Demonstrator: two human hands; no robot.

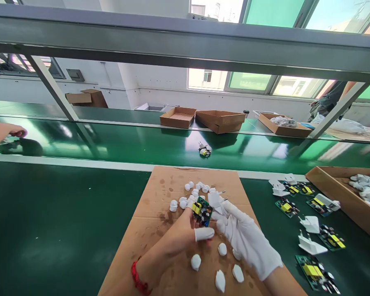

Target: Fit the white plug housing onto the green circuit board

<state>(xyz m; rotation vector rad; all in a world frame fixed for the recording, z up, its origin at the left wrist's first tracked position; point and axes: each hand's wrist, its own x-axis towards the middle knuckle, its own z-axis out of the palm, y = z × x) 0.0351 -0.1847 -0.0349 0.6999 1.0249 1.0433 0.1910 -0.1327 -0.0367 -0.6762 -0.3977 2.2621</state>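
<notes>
A small green circuit board is being gripped between the capped fingertips of the left hand — thumb below, other fingers closed over its near edge. A white plug piece, its metal prongs pointing toward the far edge of the cardboard sheet, is being pinched by the gloved right hand and pressed against the board's right side. Both hands are being held just above the middle of the sheet.

Judged step: the board is being mated with the plug piece; seating looks incomplete. The next move probably calls for prong contacts to be aligned squarely — light pressure, no twisting.

Loose white finger cots are lying scattered on the sheet, some near its far edge, others close to the wrists. Toward the right edge of the green table, more boards and white housings are lying in rows, beside a cardboard box of white parts. On the conveyor belt beyond, one assembled unit is sitting alone. Another person's hand is reaching in at the belt's left end.
</notes>
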